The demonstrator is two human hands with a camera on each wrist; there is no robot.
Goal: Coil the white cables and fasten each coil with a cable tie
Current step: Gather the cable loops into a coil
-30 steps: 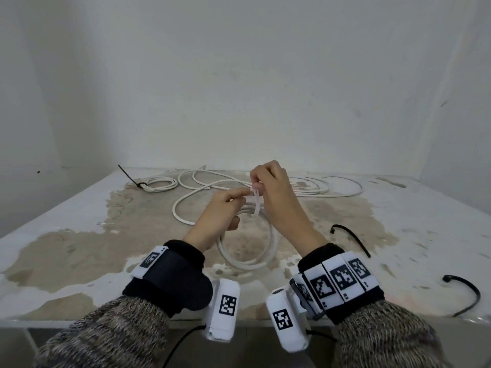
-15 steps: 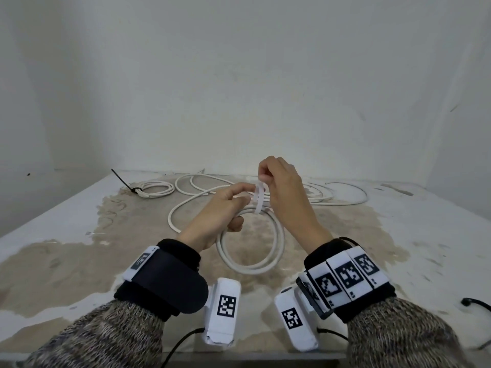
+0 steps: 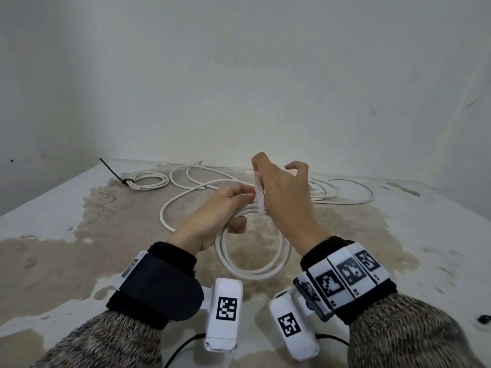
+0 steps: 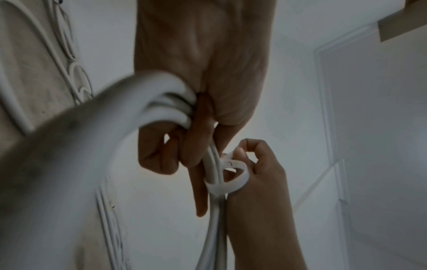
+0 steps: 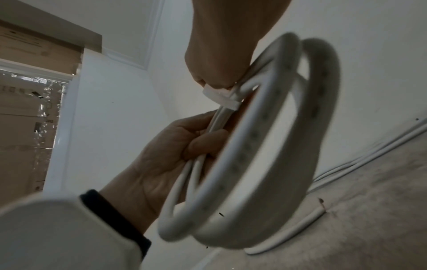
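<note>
My left hand (image 3: 225, 208) grips a coil of white cable (image 3: 252, 272) above the table, fingers curled round its strands (image 4: 175, 107). A white cable tie (image 3: 259, 193) loops round the coil's top (image 4: 231, 177). My right hand (image 3: 276, 187) pinches the tie's tail and holds it upright; its outer fingers are spread. In the right wrist view the tie's band (image 5: 219, 98) sits just under my right fingers (image 5: 212, 78), with the coil (image 5: 265, 146) hanging below. The cable's loose length (image 3: 180, 203) trails across the table behind.
A small white coil (image 3: 148, 181) fastened with a black tie (image 3: 117, 172) lies at the far left of the worn table (image 3: 79, 261). More loose white cable (image 3: 345, 192) lies at the back right. A dark object (image 3: 483, 318) shows at the right edge.
My right hand has drawn the tie's tail upward and its outer fingers have opened out. The left hand keeps its hold on the coil. The head view has shifted slightly.
</note>
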